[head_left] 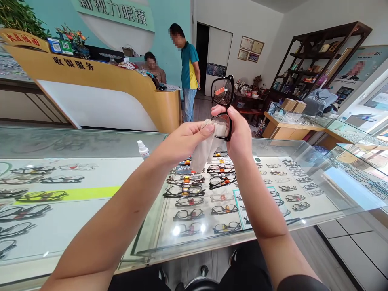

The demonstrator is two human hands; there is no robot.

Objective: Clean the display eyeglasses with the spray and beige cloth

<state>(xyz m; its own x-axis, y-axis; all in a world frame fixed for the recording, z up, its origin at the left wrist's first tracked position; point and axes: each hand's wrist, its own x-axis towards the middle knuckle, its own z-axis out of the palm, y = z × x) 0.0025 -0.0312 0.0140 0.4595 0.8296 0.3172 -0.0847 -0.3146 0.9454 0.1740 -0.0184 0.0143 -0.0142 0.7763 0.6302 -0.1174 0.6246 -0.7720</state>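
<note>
A pair of black-framed glasses (pixel 232 91) is held up on end above the glass display case. My right hand (pixel 238 129) is closed on the frame near its bridge, fingers behind and thumb in front. In my left hand (pixel 189 139) a pale cloth (pixel 202 152) is pinched against the lower lens, with the thumb on the near side; the cloth hangs down below the fingers. The upper lens is uncovered and bears a small orange-red sticker. Part of the lower lens is hidden by the cloth.
Beneath my hands, the glass display case (pixel 163 246) holds rows of glasses. A white spray bottle (pixel 143 150) stands behind my left forearm. Beyond are a wooden counter (pixel 121 74) with a seated person (pixel 158 73), a standing person (pixel 189 66), and a shelf unit (pixel 318 54) at the right.
</note>
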